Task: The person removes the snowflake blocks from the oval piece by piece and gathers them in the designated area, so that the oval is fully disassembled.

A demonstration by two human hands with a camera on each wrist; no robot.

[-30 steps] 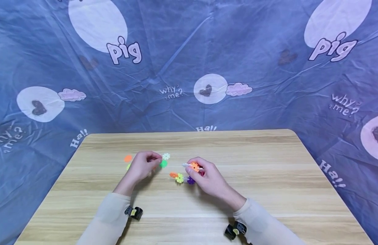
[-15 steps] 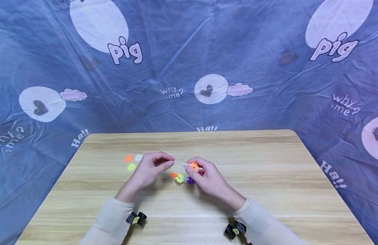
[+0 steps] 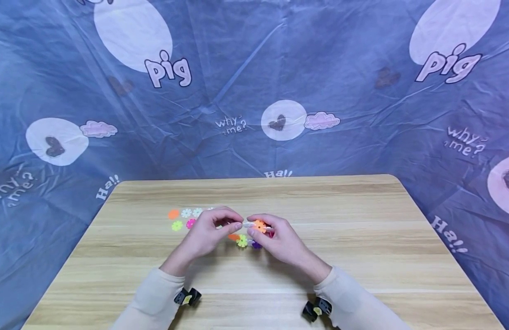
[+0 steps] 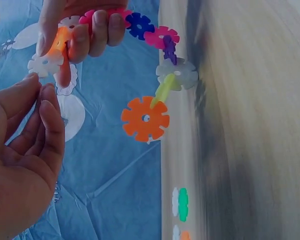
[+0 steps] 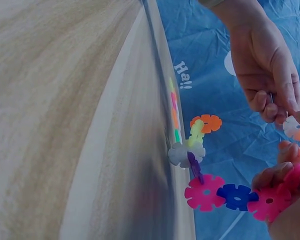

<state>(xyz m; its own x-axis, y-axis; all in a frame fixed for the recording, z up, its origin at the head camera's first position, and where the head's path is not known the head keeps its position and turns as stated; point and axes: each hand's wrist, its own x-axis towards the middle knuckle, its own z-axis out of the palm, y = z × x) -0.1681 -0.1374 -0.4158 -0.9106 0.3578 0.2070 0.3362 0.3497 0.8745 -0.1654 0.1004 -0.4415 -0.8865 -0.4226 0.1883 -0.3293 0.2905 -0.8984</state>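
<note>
Left wrist view, upper left: right hand [image 4: 98, 36] grips disc chain [image 4: 154, 38]; left hand [image 4: 27, 160] pinched at white disc [image 4: 52, 64], contents unclear.
Sideways pressure might pop the chain apart.

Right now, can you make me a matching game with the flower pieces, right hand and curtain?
1. dark blue piece
2. curtain
3. right hand
4. yellow chain piece

a. holding the flower chain
b. joined to an orange piece
c. between two pink pieces
d. behind the table

Pairs: 1-c; 2-d; 3-a; 4-b
</note>
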